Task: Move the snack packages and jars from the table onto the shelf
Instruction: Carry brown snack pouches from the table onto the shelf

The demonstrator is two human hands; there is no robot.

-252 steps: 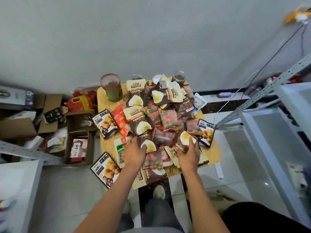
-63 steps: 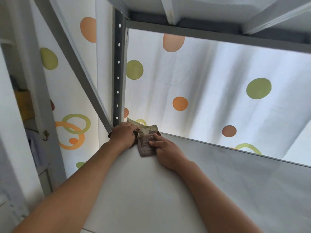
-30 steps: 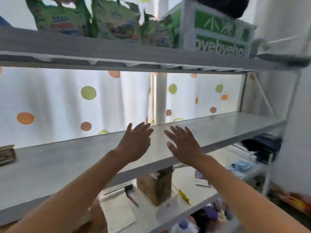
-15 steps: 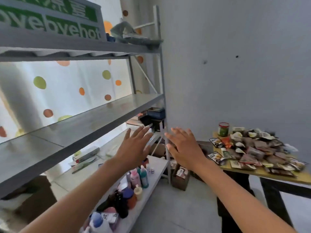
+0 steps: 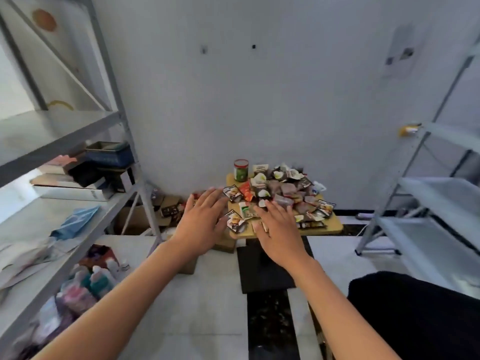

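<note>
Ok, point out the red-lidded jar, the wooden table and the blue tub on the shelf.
red-lidded jar [image 5: 241,171]: head view, on its green label.
wooden table [image 5: 333,227]: head view, bare front right corner.
blue tub [image 5: 110,155]: head view, its front wall.

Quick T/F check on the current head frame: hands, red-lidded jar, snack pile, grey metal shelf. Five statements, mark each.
1. Both hands are empty with fingers spread. True: the left hand and right hand hold nothing.
2. The red-lidded jar with green contents lies on its side. False: it stands upright at the far left corner of the small wooden table.
3. The pile of snack packages covers most of the tabletop. True.
4. The grey metal shelf unit is on the person's right. False: it is on the left.
5. The left hand grips a package. False: it grips nothing.
</note>
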